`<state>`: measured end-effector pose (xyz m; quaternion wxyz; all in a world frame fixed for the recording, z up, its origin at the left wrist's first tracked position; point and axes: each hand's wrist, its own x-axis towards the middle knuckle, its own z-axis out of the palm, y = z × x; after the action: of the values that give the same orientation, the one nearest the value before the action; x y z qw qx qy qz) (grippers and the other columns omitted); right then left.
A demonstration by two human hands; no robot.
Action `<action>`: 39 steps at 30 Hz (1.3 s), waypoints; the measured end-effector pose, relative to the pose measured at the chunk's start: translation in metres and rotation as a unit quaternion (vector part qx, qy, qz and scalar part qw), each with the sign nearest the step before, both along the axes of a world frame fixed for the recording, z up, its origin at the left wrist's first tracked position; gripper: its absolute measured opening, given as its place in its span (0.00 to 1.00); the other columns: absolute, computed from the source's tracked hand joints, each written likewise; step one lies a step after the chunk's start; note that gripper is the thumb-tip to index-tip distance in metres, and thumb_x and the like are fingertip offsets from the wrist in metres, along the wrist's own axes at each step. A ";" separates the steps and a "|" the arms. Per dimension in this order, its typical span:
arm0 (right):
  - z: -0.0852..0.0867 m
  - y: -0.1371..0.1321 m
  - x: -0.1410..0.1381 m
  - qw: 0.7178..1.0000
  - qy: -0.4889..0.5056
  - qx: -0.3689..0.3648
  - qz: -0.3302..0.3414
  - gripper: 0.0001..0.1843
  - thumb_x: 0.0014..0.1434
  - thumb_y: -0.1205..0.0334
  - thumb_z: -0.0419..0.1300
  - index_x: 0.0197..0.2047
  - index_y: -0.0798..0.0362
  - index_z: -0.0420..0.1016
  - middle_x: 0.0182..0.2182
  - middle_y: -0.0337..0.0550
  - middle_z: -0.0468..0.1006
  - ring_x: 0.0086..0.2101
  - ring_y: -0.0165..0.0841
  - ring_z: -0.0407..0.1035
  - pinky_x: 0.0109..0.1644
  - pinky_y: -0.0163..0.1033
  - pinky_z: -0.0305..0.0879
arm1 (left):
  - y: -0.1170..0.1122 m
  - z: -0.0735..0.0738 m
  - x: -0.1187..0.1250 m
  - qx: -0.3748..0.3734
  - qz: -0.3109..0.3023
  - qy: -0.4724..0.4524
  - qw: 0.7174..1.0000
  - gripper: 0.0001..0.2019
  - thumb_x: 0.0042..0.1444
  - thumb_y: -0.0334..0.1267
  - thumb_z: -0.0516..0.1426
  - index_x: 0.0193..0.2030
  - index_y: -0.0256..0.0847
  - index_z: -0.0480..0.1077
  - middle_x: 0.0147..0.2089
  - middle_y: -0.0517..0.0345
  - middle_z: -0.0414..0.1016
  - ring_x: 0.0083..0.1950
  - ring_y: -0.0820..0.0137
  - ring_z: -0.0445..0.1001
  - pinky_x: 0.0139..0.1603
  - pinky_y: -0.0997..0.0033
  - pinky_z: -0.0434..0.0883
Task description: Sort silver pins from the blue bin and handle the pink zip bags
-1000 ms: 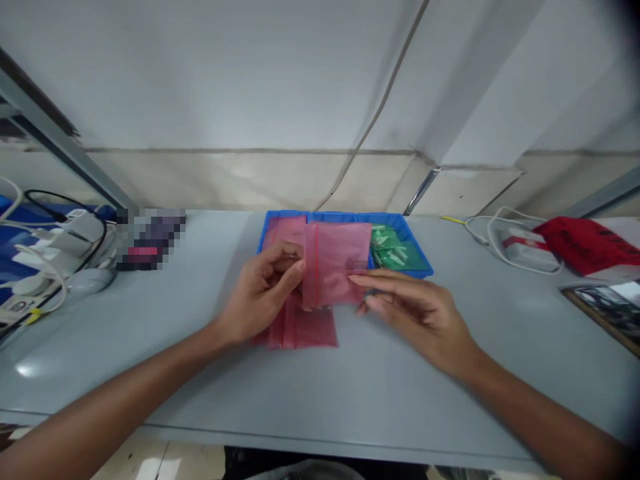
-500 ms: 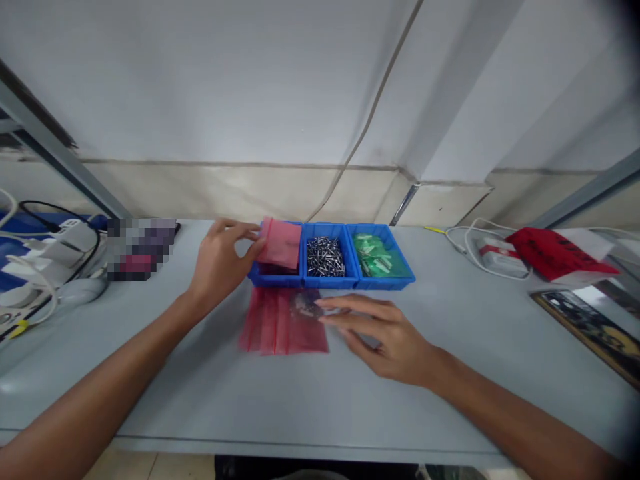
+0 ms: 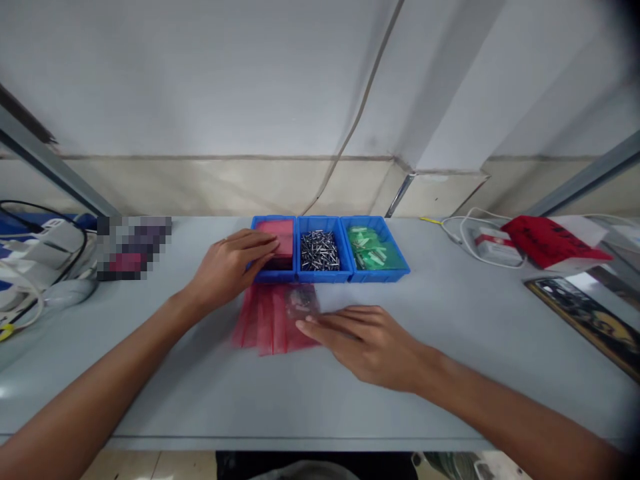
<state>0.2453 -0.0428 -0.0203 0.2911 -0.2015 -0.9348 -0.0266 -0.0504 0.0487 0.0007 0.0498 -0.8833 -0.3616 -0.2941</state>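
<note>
Resting on pink bags [image 3: 267,327], left hand [image 3: 230,270] and right hand [image 3: 365,350] lie open (nothing gripped).

Your left hand [image 3: 233,268] lay palm down just left of center, its fingers [image 3: 260,244] close together, lightly curved and stretched toward the upper right. Your right hand [image 3: 367,347] lay flat and open below center, its fingers [image 3: 325,325] reaching left. The hands were near each other but apart. Your left forearm [image 3: 100,353] rose from the lower left corner, your right forearm [image 3: 505,408] from the lower right, both slanting inward.
</note>
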 end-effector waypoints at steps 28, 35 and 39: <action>-0.003 0.001 -0.001 0.999 0.034 0.034 -0.007 0.08 0.67 0.70 0.63 0.47 0.56 0.83 0.48 0.46 0.87 0.49 0.36 0.82 0.54 0.40 0.81 | -0.018 -0.011 0.024 0.093 -0.075 0.050 0.992 0.19 0.68 0.37 0.61 0.64 0.42 0.72 0.60 0.49 0.80 0.61 0.56 0.78 0.59 0.51 0.77; 0.008 0.009 0.005 0.998 0.063 0.001 -0.009 0.17 0.64 0.72 0.63 0.56 0.57 0.80 0.53 0.50 0.85 0.50 0.37 0.82 0.58 0.45 0.80 | -0.018 -0.017 0.030 0.070 -0.069 0.022 0.995 0.16 0.68 0.35 0.60 0.61 0.42 0.75 0.64 0.50 0.78 0.65 0.57 0.76 0.64 0.50 0.75; 0.007 0.008 0.002 1.000 0.012 0.014 0.006 0.15 0.67 0.70 0.61 0.56 0.56 0.80 0.58 0.53 0.82 0.55 0.42 0.79 0.59 0.49 0.80 | -0.016 -0.020 0.030 0.065 -0.079 -0.002 0.995 0.16 0.69 0.34 0.59 0.62 0.44 0.74 0.63 0.52 0.78 0.65 0.60 0.77 0.66 0.52 0.75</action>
<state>0.2477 -0.0348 -0.0133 0.3055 -0.1925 -0.9319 -0.0356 -0.0199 0.0329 -0.0193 0.0828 -0.9035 -0.2705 -0.3219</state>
